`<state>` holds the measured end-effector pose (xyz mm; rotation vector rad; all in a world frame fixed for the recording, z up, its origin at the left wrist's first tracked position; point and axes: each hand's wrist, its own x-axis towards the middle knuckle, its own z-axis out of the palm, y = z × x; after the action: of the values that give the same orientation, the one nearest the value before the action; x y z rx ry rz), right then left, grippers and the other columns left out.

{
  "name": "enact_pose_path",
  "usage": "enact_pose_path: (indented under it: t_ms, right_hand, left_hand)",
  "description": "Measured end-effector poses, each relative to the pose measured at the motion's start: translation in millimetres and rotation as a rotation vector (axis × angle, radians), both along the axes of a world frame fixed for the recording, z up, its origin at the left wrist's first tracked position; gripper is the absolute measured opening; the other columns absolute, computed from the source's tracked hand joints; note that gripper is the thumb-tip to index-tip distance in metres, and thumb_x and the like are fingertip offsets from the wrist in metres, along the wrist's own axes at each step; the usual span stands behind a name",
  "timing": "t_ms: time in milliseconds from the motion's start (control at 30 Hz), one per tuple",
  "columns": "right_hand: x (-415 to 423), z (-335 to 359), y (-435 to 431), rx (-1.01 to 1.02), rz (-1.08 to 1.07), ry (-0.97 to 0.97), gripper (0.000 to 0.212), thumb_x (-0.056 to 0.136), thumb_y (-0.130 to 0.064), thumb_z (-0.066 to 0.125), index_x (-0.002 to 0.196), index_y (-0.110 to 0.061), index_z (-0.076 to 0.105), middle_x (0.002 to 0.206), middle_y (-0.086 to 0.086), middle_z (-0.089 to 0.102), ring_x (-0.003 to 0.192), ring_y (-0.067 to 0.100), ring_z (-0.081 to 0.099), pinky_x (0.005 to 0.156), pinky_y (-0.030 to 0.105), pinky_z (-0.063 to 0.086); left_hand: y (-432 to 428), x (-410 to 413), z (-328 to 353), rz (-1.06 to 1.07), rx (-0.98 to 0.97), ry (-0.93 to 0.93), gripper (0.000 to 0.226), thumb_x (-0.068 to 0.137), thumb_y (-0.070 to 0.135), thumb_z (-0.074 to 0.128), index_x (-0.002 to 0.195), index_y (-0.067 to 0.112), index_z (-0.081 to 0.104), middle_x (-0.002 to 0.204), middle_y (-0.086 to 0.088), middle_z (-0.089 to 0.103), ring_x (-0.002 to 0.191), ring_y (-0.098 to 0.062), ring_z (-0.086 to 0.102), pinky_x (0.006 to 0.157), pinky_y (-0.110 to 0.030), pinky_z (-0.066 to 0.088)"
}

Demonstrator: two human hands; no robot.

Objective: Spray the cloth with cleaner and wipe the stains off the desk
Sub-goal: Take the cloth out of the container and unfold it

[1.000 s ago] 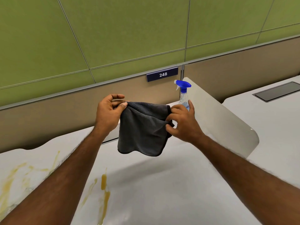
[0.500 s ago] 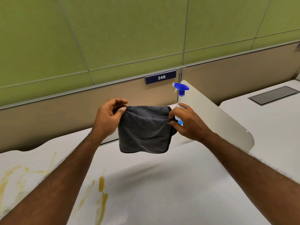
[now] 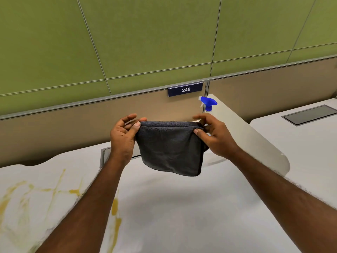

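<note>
Yellow streaky stains (image 3: 54, 194) on white desk top (image 3: 182, 216), lower left of cloth, unwiped. Left hand (image 3: 124, 136) pinches folded dark grey microfibre cloth (image 3: 169, 148) at left top corner, thumb against fingers. Cloth hangs flat above desk, likely spread to take spray. Right hand (image 3: 213, 136) pinches right top corner. Blue-headed clear spray bottle (image 3: 208, 105) stands just behind right hand, untouched.

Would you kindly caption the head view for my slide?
Both hands, left hand and right hand, hold a folded dark grey cloth above the yellow-stained desk.
</note>
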<state>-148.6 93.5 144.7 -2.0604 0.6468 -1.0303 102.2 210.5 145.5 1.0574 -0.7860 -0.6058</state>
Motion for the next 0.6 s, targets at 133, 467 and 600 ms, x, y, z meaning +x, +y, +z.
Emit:
enact_pose_path:
  t_ms: [133,467,600]
  right_hand:
    - [-3.6,3.2,-10.2,0.152,0.061,0.154,0.033,0.096,-0.012,0.056,0.129,-0.018,0.057,0.099,-0.009,0.064,0.097,0.011,0.063,0.090,0.026,0.053]
    - [6.1,-0.5,-8.0,0.143,0.010,0.198,0.019,0.101,-0.025,0.049,0.107,-0.013,0.062,0.100,0.006,0.063,0.094,0.019,0.059,0.082,0.028,0.050]
    - [9.8,6.2,-7.7,0.149,0.050,0.238,0.016,0.100,-0.027,0.049,0.104,-0.018,0.062,0.091,-0.004,0.063,0.089,0.013,0.060,0.074,0.018,0.045]
  left_hand:
    - [1.5,2.6,4.5,-0.021,0.011,-0.167,0.024,0.093,-0.003,0.056,0.106,0.017,0.060,0.091,0.001,0.078,0.095,-0.018,0.073,0.083,-0.027,0.058]
    - [-1.9,10.6,-28.3,-0.111,0.227,-0.183,0.030,0.099,0.000,0.045,0.108,0.023,0.064,0.099,-0.003,0.075,0.099,-0.018,0.069,0.086,-0.026,0.055]
    - [1.6,7.8,-32.1,-0.200,0.312,-0.213,0.026,0.102,0.012,0.043,0.110,0.026,0.063,0.097,0.000,0.075,0.095,-0.014,0.068,0.081,-0.024,0.052]
